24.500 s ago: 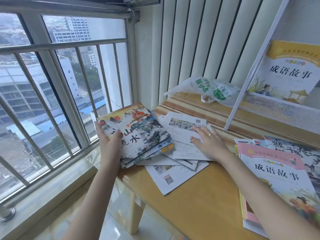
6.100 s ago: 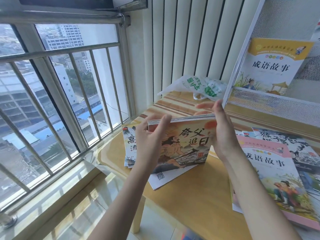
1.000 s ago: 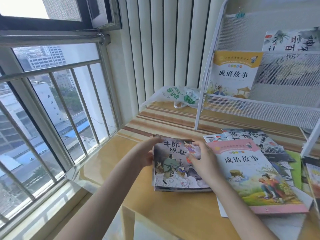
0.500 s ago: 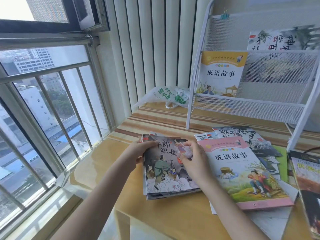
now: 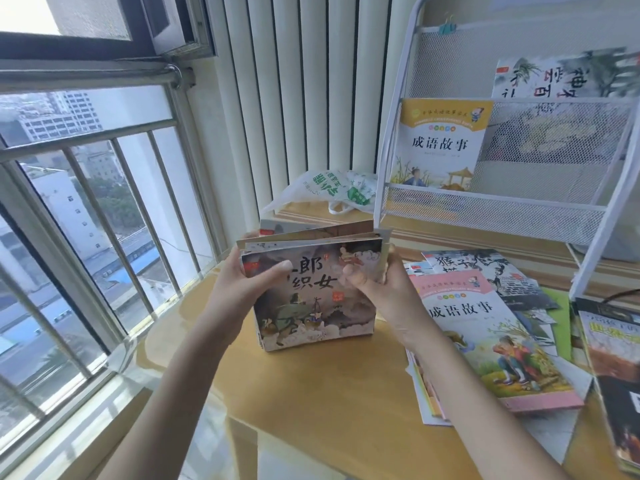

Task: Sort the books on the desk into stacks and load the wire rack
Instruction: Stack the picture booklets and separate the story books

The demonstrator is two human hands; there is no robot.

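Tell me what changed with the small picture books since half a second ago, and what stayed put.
The stack of small picture books, then lying flat on the desk, now stands tipped up on its lower edge. The left hand and right hand, which rested on the stack, now grip its two sides, thumbs on the front cover. The pink book on the desk pile and the yellow book in the wire rack stayed put.
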